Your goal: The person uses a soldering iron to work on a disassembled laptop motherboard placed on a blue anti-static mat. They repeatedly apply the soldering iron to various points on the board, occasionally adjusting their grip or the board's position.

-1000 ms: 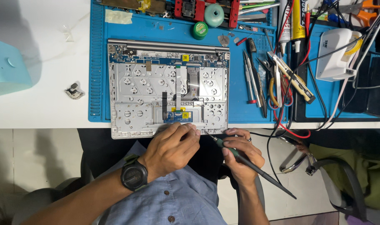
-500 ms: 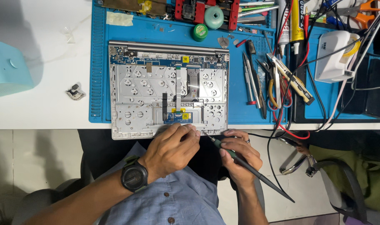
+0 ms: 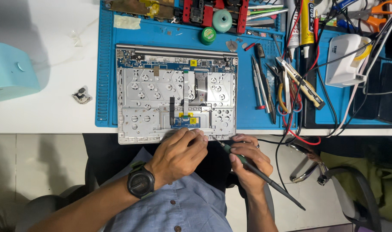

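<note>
Fingers (image 3: pixel 195 138) of the left hand (image 3: pixel 179 154) are pressing, holding nothing, on the near edge of the opened silver laptop chassis (image 3: pixel 176 94), which is overhanging the white counter (image 3: pixel 45 116); the right hand (image 3: pixel 249 161) is gripping a slim dark soldering-iron-like tool (image 3: pixel 264 177) beside them. Risks: the tip slipping onto the chassis's small blue board (image 3: pixel 185 121), or the chassis tipping.

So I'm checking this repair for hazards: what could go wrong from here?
1. The right hand holds a soldering iron tip close to the left hand fingers: a burn seems possible.
2. The opened laptop chassis overhangs the table edge; pressing on it might tip it.
3. The red and black leads trailing beside the right hand could snag.
</note>
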